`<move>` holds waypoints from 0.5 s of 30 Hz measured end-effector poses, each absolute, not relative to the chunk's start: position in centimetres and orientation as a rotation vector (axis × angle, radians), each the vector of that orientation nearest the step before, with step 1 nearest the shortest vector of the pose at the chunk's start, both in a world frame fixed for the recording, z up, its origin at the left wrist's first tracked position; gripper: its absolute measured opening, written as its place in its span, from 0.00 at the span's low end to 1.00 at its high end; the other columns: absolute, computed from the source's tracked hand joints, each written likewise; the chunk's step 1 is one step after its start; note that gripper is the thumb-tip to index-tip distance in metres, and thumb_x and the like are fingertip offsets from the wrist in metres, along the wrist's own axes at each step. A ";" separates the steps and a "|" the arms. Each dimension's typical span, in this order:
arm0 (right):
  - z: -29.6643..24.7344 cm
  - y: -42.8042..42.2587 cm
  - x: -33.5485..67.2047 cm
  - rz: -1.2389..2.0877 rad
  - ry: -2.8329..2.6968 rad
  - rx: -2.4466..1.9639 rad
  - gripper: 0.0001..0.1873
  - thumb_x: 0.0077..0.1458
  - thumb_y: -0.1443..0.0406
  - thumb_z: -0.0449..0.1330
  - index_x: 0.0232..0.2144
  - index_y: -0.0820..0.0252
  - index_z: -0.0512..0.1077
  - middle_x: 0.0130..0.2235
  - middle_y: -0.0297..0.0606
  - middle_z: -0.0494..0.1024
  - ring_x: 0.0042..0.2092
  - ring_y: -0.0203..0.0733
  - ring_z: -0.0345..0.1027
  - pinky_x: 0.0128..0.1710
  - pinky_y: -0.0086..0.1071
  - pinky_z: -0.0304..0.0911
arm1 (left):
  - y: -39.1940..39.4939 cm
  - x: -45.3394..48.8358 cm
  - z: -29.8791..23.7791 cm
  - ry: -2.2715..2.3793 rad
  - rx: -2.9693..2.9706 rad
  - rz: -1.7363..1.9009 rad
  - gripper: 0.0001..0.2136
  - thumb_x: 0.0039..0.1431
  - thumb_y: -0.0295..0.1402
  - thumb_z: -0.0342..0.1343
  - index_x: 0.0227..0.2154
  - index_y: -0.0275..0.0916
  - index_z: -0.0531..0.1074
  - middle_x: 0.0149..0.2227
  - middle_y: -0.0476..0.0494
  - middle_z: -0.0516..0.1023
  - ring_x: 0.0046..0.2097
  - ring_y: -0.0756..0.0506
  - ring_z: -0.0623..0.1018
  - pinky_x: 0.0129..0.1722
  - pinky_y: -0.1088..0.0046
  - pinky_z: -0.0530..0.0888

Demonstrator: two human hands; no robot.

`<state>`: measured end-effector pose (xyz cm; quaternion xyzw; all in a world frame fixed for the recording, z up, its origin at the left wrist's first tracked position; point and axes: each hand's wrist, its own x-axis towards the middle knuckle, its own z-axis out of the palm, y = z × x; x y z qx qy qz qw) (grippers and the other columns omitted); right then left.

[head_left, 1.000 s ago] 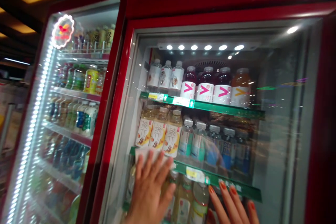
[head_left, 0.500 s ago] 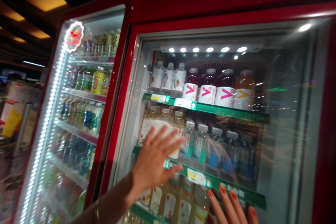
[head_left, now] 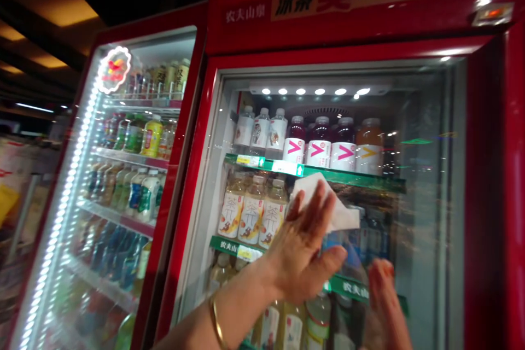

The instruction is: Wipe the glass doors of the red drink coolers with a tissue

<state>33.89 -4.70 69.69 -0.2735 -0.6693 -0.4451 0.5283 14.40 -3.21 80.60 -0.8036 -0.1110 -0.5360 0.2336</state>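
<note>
My left hand (head_left: 301, 254) reaches up from the bottom of the view, with a gold bangle (head_left: 217, 320) on its wrist. Its fingers lie stretched flat over a white tissue (head_left: 342, 216), holding it against the glass door (head_left: 426, 219) of a red drinks fridge (head_left: 246, 63). Part of the tissue is hidden by the fingers. My right hand (head_left: 388, 303), with orange nails, is raised near the glass at the lower right. It is turned edge-on and somewhat blurred; nothing shows in it, and I cannot tell whether it touches the door.
Behind the glass, bottles with V labels (head_left: 320, 145) stand on the upper green shelf (head_left: 353, 175), and tea bottles (head_left: 252, 213) on the one below. A second lit drinks fridge (head_left: 133, 156) stands at the left. A small orange-lit switch (head_left: 494, 12) sits at the upper right.
My left hand has moved right across the glass with the tissue. My right hand has turned from fingers spread to edge-on. The view has tilted up slightly, showing more of the fridge's sign.
</note>
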 end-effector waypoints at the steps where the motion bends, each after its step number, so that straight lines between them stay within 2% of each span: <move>1: 71.5 -4.9 32.2 -1.049 -1.646 -0.644 0.41 0.75 0.50 0.42 0.81 0.56 0.37 0.80 0.44 0.51 0.78 0.59 0.52 0.69 0.53 0.68 | -3.3 13.8 80.4 -0.315 -2.275 -1.573 0.38 0.78 0.41 0.40 0.78 0.50 0.21 0.80 0.43 0.52 0.78 0.42 0.60 0.74 0.50 0.69; 3: 74.9 -4.7 29.0 -1.109 -1.742 -0.625 0.42 0.76 0.47 0.34 0.80 0.64 0.34 0.81 0.49 0.48 0.79 0.55 0.48 0.71 0.50 0.64 | -3.2 12.2 80.5 -0.349 -2.387 -1.744 0.33 0.78 0.36 0.31 0.78 0.53 0.23 0.79 0.44 0.56 0.76 0.44 0.66 0.68 0.55 0.77; 4: 76.5 -4.5 27.8 -1.183 -1.781 -0.620 0.43 0.76 0.46 0.33 0.80 0.67 0.34 0.80 0.50 0.49 0.79 0.53 0.48 0.73 0.48 0.62 | -3.2 11.4 80.6 -0.354 -2.422 -1.805 0.32 0.78 0.35 0.28 0.79 0.54 0.26 0.79 0.44 0.57 0.74 0.45 0.69 0.66 0.56 0.79; 6: 79.3 -4.1 27.1 -1.361 -1.779 -0.657 0.44 0.77 0.45 0.39 0.80 0.65 0.36 0.79 0.49 0.54 0.78 0.49 0.52 0.75 0.46 0.57 | -3.2 9.4 80.5 -0.348 -2.416 -1.896 0.31 0.78 0.35 0.26 0.80 0.53 0.34 0.79 0.44 0.57 0.74 0.44 0.70 0.67 0.55 0.78; 8: 82.2 -4.0 28.4 -1.439 -1.700 -0.795 0.44 0.76 0.44 0.45 0.81 0.60 0.38 0.77 0.48 0.59 0.76 0.51 0.56 0.76 0.50 0.54 | -3.2 7.3 79.7 -0.369 -2.288 -1.945 0.29 0.78 0.37 0.32 0.79 0.53 0.44 0.79 0.44 0.57 0.75 0.42 0.69 0.70 0.53 0.76; 10: 85.5 -4.0 30.5 -1.365 -1.593 -0.958 0.47 0.74 0.40 0.41 0.80 0.61 0.40 0.77 0.53 0.58 0.77 0.58 0.55 0.75 0.59 0.52 | -2.9 5.5 78.7 -0.439 -2.064 -1.916 0.28 0.77 0.38 0.41 0.77 0.53 0.51 0.78 0.45 0.60 0.77 0.40 0.66 0.73 0.49 0.72; 11: 87.2 -4.0 31.3 -1.300 -1.537 -1.010 0.52 0.71 0.35 0.36 0.80 0.65 0.43 0.77 0.58 0.57 0.78 0.63 0.52 0.74 0.64 0.50 | -2.5 4.8 78.2 -0.507 -1.942 -1.877 0.29 0.76 0.37 0.44 0.77 0.53 0.53 0.78 0.45 0.60 0.78 0.39 0.63 0.75 0.45 0.69; 13: 90.1 -3.5 31.5 -1.182 -1.402 -1.063 0.66 0.63 0.27 0.26 0.78 0.77 0.46 0.78 0.70 0.49 0.80 0.74 0.40 0.73 0.73 0.43 | -1.4 4.0 77.4 -0.684 -1.743 -1.778 0.32 0.74 0.35 0.48 0.78 0.52 0.51 0.80 0.44 0.56 0.80 0.35 0.56 0.78 0.37 0.62; 15: 91.2 -2.7 29.6 -1.168 -1.365 -1.041 0.74 0.57 0.24 0.24 0.76 0.83 0.49 0.78 0.74 0.38 0.79 0.83 0.26 0.71 0.81 0.36 | -0.1 3.9 76.9 -0.827 -1.665 -1.676 0.36 0.73 0.36 0.50 0.79 0.50 0.46 0.81 0.43 0.52 0.81 0.32 0.51 0.79 0.31 0.56</move>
